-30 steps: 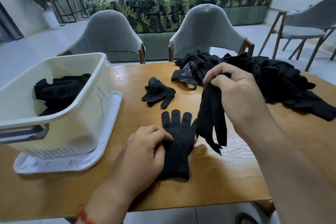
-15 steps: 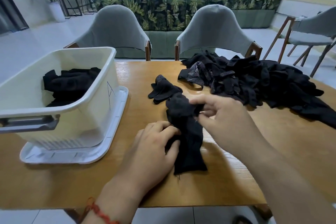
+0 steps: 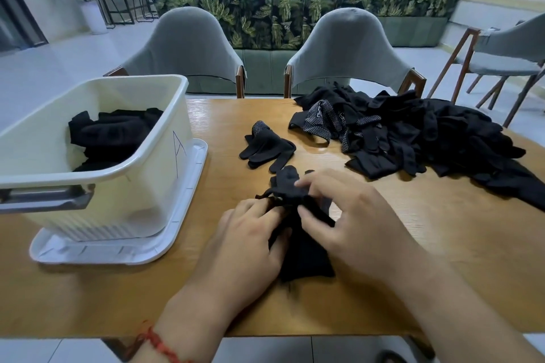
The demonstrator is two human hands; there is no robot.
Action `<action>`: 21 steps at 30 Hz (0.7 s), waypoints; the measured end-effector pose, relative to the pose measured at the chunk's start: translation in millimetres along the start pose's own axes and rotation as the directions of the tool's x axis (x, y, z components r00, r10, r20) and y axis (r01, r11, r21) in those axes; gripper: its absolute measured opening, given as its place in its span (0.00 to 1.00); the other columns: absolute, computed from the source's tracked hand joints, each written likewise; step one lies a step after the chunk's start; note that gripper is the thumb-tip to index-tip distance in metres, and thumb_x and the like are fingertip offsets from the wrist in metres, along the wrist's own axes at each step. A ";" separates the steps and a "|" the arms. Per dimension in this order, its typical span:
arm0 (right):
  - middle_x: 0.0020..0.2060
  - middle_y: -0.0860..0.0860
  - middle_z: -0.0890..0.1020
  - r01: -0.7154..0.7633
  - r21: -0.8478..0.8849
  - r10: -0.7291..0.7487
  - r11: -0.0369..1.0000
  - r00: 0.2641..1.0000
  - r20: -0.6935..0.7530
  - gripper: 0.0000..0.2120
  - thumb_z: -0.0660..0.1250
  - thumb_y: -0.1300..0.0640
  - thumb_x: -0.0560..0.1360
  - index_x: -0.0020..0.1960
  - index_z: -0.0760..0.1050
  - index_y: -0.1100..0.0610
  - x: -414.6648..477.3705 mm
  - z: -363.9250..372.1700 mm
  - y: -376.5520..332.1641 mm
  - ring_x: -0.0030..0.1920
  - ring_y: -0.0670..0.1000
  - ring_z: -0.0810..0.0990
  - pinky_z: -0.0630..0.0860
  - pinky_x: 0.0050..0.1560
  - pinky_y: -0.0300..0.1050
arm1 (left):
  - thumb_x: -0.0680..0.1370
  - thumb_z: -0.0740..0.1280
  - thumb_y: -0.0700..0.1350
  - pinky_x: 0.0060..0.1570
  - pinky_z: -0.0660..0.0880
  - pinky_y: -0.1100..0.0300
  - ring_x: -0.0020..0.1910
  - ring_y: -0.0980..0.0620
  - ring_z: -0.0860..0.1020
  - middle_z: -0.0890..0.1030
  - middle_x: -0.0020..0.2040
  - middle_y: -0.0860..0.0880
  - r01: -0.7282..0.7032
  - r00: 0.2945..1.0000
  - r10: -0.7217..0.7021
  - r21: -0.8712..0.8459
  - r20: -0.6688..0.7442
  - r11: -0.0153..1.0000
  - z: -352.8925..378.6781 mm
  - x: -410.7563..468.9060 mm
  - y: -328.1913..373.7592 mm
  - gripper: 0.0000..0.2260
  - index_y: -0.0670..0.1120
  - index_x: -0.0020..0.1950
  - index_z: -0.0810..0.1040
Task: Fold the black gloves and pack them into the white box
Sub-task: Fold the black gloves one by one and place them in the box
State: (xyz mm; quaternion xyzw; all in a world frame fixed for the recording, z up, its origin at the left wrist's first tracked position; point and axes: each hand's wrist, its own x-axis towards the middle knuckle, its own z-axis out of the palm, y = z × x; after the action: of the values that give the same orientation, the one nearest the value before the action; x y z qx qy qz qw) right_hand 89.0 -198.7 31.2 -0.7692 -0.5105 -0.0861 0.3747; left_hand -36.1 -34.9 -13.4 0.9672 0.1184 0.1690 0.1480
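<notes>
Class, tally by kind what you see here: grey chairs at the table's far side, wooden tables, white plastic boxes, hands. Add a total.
Grey chairs at the table's far side: 2
Wooden table: 1
White plastic box: 1
Left hand and right hand: 2
Total: 6

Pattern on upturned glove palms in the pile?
Small white dots on the black fabric glove palm; head view.

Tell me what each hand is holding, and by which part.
Both hold the black gloves: left hand pinches their left edge mid-length, right hand pinches the bunched finger end.
</notes>
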 end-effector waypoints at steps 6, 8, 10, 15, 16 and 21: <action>0.72 0.36 0.74 -0.062 -0.109 0.095 0.992 0.938 0.332 0.30 0.72 0.53 0.77 0.76 0.68 0.41 -14.1 9.0 9.7 0.73 0.37 0.69 0.65 0.73 0.31 | 0.80 0.52 0.59 0.69 0.66 0.58 0.70 0.58 0.67 0.74 0.61 0.64 0.012 0.998 -0.013 0.009 0.069 1.000 -4.4 -0.4 0.9 0.17 0.59 0.61 0.76; 0.76 0.37 0.72 -0.098 -0.131 0.138 0.986 0.930 0.339 0.31 0.68 0.55 0.80 0.81 0.66 0.42 -13.4 9.5 9.1 0.76 0.36 0.66 0.58 0.75 0.28 | 0.80 0.50 0.60 0.73 0.64 0.58 0.74 0.59 0.65 0.74 0.65 0.65 0.014 0.997 -0.016 0.027 0.076 1.000 -4.6 -0.4 1.7 0.19 0.60 0.64 0.75; 0.75 0.37 0.74 -0.148 -0.122 0.179 0.981 0.934 0.308 0.28 0.64 0.57 0.82 0.80 0.69 0.43 -11.7 6.7 7.3 0.75 0.37 0.68 0.60 0.74 0.29 | 0.81 0.48 0.61 0.75 0.63 0.55 0.76 0.58 0.63 0.73 0.69 0.64 0.023 0.996 -0.027 0.052 0.088 0.998 -5.2 0.1 2.8 0.22 0.60 0.68 0.74; 0.57 0.37 0.84 -0.159 -0.098 0.183 0.982 0.932 0.313 0.18 0.63 0.57 0.81 0.67 0.78 0.42 -10.3 -4.2 -0.8 0.57 0.41 0.78 0.76 0.60 0.44 | 0.81 0.44 0.61 0.77 0.58 0.56 0.81 0.58 0.56 0.69 0.76 0.64 0.019 0.993 -0.027 0.074 0.118 0.997 -6.5 1.8 4.3 0.26 0.62 0.77 0.67; 0.54 0.38 0.84 -0.156 -0.102 0.181 0.982 0.930 0.321 0.17 0.62 0.56 0.80 0.65 0.79 0.42 -10.6 -5.4 -1.4 0.55 0.42 0.79 0.77 0.57 0.46 | 0.81 0.44 0.61 0.77 0.57 0.56 0.82 0.58 0.55 0.68 0.76 0.65 0.017 0.993 -0.025 0.076 0.116 0.997 -6.2 2.0 4.4 0.26 0.62 0.77 0.66; 0.55 0.40 0.85 -0.115 -0.106 0.146 0.988 0.921 0.362 0.19 0.59 0.53 0.76 0.62 0.81 0.46 -10.5 -11.0 -2.7 0.58 0.44 0.79 0.77 0.60 0.50 | 0.84 0.45 0.61 0.79 0.56 0.56 0.83 0.58 0.51 0.62 0.81 0.64 0.030 0.992 -0.038 0.068 0.117 0.997 -6.2 2.3 5.6 0.26 0.61 0.82 0.60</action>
State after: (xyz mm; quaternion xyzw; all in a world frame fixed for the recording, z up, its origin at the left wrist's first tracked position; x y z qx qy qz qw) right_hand 84.6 -213.0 34.8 -0.8187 -0.5154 0.0640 0.2450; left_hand -35.3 -37.9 -5.3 0.9778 0.1312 0.1047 0.1255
